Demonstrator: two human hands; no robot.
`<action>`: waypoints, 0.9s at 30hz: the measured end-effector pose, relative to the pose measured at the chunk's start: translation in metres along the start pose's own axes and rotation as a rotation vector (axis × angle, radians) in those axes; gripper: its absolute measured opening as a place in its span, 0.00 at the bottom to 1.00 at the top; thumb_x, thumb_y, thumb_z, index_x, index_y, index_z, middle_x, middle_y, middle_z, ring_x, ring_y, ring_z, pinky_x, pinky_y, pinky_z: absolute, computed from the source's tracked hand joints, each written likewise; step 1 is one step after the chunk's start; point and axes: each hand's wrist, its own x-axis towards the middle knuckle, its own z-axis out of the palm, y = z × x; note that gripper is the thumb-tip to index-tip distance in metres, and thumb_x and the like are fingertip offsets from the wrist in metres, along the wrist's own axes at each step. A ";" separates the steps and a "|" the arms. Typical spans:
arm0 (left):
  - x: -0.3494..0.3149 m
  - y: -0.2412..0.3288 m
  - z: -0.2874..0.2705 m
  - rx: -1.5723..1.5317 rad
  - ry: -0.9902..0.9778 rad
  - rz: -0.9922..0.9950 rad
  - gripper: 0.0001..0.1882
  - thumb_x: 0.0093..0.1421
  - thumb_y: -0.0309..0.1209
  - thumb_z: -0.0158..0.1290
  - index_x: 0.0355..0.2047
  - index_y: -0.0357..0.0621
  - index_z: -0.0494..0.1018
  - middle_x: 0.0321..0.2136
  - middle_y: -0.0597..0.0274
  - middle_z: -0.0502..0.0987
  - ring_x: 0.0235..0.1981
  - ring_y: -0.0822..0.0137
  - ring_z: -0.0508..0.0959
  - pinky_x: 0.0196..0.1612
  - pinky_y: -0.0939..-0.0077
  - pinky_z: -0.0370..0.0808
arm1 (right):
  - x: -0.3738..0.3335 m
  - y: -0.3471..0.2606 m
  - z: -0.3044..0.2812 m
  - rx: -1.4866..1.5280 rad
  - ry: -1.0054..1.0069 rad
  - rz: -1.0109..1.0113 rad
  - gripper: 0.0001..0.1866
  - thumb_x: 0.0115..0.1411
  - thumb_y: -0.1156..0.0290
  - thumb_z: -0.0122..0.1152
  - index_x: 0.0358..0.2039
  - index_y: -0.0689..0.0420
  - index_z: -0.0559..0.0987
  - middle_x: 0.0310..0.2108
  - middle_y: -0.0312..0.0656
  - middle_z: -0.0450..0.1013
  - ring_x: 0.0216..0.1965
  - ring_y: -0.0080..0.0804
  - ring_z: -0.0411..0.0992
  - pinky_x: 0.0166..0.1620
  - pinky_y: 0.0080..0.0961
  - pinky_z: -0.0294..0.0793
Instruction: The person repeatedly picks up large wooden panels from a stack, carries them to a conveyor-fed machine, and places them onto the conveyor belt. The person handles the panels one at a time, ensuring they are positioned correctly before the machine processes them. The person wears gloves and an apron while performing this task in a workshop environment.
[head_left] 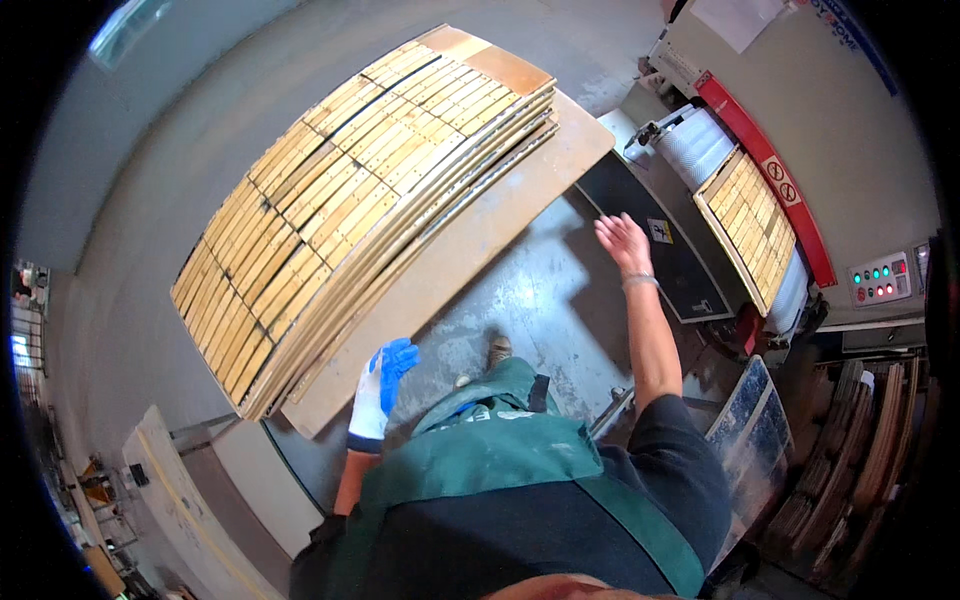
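A stack of panels faced with pale wooden slats (pixel 330 200) lies in front of me on a tan board (pixel 480 245). My left hand (pixel 386 372), in a white and blue glove, is at the near edge of this board, its fingers loosely extended around nothing; whether it touches the edge I cannot tell. Bare and with outstretched fingers, my right hand (pixel 622 242) is raised between the stack and a machine on the right. Another slatted panel (pixel 748 228) rests on that machine's pale roller (pixel 697 148), apart from my right hand.
A red guard bar (pixel 770 180) runs above the roller, with a button panel (pixel 880 280) beside it. Stacked boards (pixel 850 450) stand at the lower right. A pale panel (pixel 190 500) leans at the lower left. My shoe (pixel 499 350) is on the grey floor.
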 end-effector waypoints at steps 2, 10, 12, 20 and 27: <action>0.000 0.013 -0.005 0.032 0.020 0.020 0.25 0.68 0.41 0.40 0.52 0.29 0.67 0.43 0.47 0.77 0.43 0.58 0.78 0.52 0.66 0.74 | 0.033 0.021 0.074 -0.158 -0.061 0.005 0.22 0.65 0.59 0.52 0.48 0.66 0.66 0.48 0.55 0.70 0.48 0.49 0.72 0.51 0.44 0.74; -0.029 0.118 0.022 0.592 0.270 0.442 0.28 0.67 0.45 0.43 0.52 0.28 0.67 0.45 0.51 0.76 0.47 0.61 0.76 0.54 0.67 0.71 | 0.197 0.019 0.254 -0.336 -0.101 -0.266 0.17 0.59 0.54 0.61 0.28 0.53 0.71 0.15 0.31 0.55 0.13 0.22 0.54 0.16 0.23 0.57; -0.038 0.123 0.001 0.436 0.502 0.479 0.27 0.67 0.45 0.43 0.52 0.30 0.68 0.45 0.53 0.76 0.48 0.64 0.75 0.55 0.69 0.69 | 0.222 0.012 0.269 -0.460 -0.214 -0.291 0.22 0.58 0.49 0.61 0.34 0.58 0.78 0.23 0.35 0.69 0.22 0.26 0.66 0.23 0.26 0.67; -0.072 0.187 -0.109 0.416 0.969 0.563 0.24 0.69 0.44 0.43 0.49 0.33 0.70 0.44 0.59 0.76 0.47 0.68 0.74 0.51 0.73 0.70 | 0.294 -0.026 0.246 -2.104 -0.074 -1.447 0.23 0.63 0.60 0.41 0.24 0.62 0.80 0.24 0.58 0.75 0.24 0.53 0.74 0.27 0.49 0.70; -0.035 0.259 -0.204 0.898 1.412 0.170 0.26 0.66 0.46 0.42 0.51 0.34 0.68 0.46 0.49 0.75 0.48 0.58 0.74 0.53 0.70 0.67 | 0.264 0.013 0.275 -0.973 -0.138 -0.487 0.16 0.59 0.61 0.49 0.20 0.58 0.72 0.18 0.36 0.69 0.17 0.27 0.67 0.19 0.29 0.69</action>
